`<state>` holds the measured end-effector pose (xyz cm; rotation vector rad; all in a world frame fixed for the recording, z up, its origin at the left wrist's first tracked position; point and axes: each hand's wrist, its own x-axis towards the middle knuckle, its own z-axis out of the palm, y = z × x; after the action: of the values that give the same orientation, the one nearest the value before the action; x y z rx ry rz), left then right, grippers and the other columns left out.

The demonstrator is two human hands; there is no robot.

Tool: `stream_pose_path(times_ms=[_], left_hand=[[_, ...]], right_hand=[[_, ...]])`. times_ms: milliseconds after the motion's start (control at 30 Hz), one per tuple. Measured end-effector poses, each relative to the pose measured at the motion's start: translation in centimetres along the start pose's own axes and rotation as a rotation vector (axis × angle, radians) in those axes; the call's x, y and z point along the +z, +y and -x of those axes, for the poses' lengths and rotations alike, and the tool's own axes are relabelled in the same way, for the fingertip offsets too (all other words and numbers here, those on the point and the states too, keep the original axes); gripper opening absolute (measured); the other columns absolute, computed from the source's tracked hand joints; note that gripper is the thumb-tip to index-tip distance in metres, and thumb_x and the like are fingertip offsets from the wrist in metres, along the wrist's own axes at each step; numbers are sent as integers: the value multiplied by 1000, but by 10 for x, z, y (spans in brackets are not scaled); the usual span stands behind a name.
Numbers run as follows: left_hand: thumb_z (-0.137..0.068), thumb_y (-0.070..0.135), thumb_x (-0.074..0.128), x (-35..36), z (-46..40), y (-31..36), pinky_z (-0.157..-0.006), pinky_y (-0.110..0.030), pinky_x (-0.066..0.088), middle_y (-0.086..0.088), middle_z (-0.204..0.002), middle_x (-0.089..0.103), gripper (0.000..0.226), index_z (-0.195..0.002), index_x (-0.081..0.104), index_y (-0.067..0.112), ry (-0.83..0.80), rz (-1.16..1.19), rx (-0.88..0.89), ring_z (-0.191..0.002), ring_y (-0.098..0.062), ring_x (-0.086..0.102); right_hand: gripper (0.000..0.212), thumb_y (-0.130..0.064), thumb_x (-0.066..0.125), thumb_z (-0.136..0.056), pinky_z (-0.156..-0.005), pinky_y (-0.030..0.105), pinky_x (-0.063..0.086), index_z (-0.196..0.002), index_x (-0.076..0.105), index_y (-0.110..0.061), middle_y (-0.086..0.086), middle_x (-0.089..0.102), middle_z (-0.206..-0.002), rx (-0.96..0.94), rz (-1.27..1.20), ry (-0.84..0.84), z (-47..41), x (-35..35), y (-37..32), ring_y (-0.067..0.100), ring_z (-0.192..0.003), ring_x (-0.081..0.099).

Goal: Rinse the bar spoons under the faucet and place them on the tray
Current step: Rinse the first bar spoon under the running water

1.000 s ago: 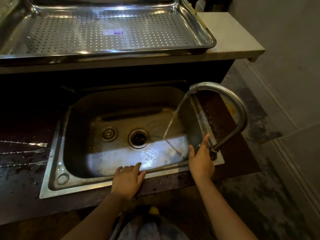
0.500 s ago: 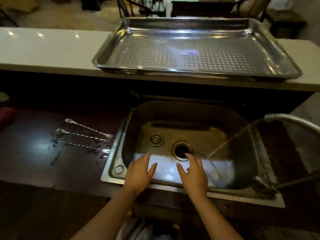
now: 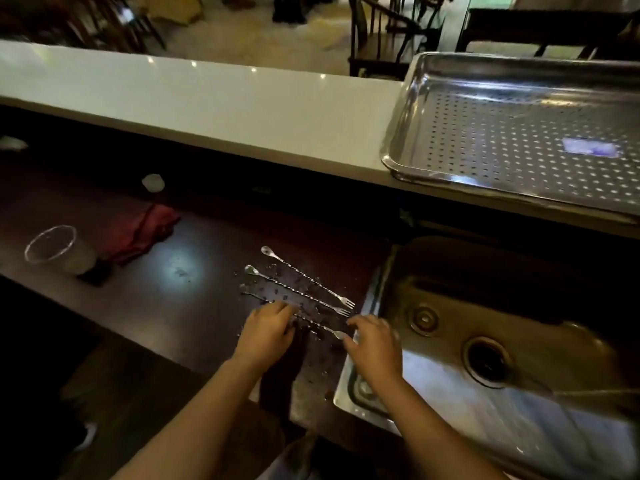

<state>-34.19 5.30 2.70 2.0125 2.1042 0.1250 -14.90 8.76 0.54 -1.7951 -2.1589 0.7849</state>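
Note:
Three twisted bar spoons with fork ends lie side by side on the wet dark counter left of the sink: the far one (image 3: 304, 276), the middle one (image 3: 294, 289) and the near one (image 3: 320, 325). My left hand (image 3: 268, 329) rests over the near spoon's shaft, fingers curled down on it. My right hand (image 3: 375, 344) hovers at that spoon's fork end, fingers apart. Whether either hand grips the spoon is unclear. The perforated steel tray (image 3: 398, 147) sits on the raised white ledge at the upper right.
The steel sink (image 3: 381, 299) lies to the right, water streaming into its near right corner. A clear plastic cup (image 3: 55, 249) and a red cloth (image 3: 145, 230) sit on the counter to the left. Chairs stand beyond the white ledge (image 3: 207, 98).
My view swung left from the faucet to the spoons. My right hand left the faucet and both hands moved from the sink's front edge to the nearest spoon.

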Motion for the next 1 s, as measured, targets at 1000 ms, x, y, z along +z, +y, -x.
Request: stream_pose_path(times_ms=[1000], left_hand=[[-38,16,87,0,-52,-49,-52,-16,49,6,-56,62,29,-57,65,19,-52,-217,584,-51,-11,60]], right_hand=[[24,-17,85,-50,-58,29,49,-56,62,-20,-4,63,-56,-251,556,34,-23,36,-47,15,-57,60]])
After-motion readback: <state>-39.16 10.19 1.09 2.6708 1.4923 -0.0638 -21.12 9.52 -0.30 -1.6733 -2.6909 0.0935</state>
